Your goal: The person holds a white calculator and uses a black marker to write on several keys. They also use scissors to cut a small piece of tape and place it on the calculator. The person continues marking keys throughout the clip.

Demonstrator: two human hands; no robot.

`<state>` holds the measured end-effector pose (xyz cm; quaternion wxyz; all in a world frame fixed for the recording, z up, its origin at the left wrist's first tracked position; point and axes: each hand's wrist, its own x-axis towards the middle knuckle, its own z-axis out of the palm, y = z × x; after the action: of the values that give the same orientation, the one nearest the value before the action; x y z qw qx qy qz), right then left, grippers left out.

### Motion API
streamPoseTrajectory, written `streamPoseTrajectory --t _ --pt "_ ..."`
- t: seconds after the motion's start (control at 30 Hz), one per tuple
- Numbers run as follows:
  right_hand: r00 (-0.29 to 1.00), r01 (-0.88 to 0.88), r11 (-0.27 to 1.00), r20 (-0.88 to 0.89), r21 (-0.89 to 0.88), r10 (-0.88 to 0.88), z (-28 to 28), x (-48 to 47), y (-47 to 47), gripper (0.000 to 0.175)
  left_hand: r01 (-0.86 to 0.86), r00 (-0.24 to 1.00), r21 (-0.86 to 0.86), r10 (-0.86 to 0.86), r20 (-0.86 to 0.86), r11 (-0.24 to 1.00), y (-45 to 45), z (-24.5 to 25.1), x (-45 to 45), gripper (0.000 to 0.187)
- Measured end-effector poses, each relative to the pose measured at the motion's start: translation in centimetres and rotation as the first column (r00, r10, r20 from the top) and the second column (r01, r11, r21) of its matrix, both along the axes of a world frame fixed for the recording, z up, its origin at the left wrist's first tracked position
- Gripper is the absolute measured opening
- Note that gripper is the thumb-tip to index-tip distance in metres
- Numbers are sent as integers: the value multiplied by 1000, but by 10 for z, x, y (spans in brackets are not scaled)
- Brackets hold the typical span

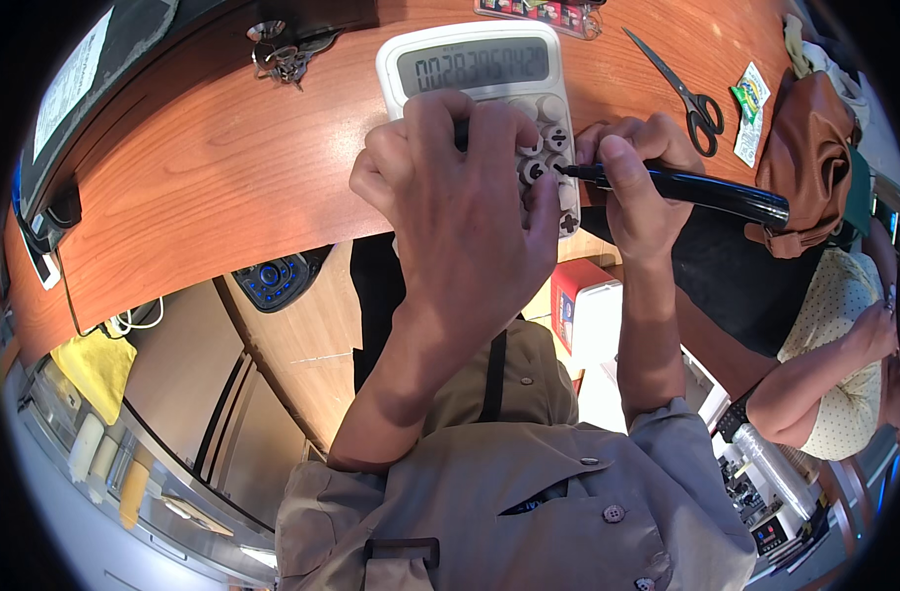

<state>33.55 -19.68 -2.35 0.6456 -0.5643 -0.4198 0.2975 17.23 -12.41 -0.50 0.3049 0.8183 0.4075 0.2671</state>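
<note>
A white desk calculator point(468, 33) with round keys and a grey display of digits lies near the edge of the wooden desk point(221, 162). Over its keys spreads my left hand point(457, 170), its fingers bent and apart, hiding most of the left and middle keys; whether the fingertips press any key is hidden. At the calculator's right side, my right hand point(638, 185) grips a black marker pen point(723, 193) between thumb and fingers. The pen's dark tip points left, over the right-hand keys; I cannot tell whether it touches them.
Black-handled scissors point(697, 111), a small green-and-white packet point(750, 96) and a brown leather bag point(804, 155) lie to the right. Keys point(284, 63) are at the back left, beside a black device. Another person's arm point(812, 377) is at the far right. Below the desk is a red-and-white box point(568, 303).
</note>
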Motion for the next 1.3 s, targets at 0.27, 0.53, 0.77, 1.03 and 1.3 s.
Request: streamPoseTrajectory --t 0.27,0.53,0.77,1.03,1.3 --pt "1000 -15 1000 0 28 15 -2 -2 1 25 1 1000 13 -1 12 1000 0 -1 0 37" --pt "999 4 1000 37 31 -6 -2 -4 1 27 -2 1000 34 2 18 999 0 -2 1 35" --pt "999 51 999 18 12 -51 0 -7 0 28 -3 1000 12 3 12 1000 0 -1 1 34" --pt "998 55 996 0 64 -55 -4 -5 2 26 9 1000 -16 -9 6 1000 1 -1 1 36" --pt "1000 23 999 4 43 -23 -2 -8 0 28 15 1000 -13 -15 12 1000 2 0 1 37"
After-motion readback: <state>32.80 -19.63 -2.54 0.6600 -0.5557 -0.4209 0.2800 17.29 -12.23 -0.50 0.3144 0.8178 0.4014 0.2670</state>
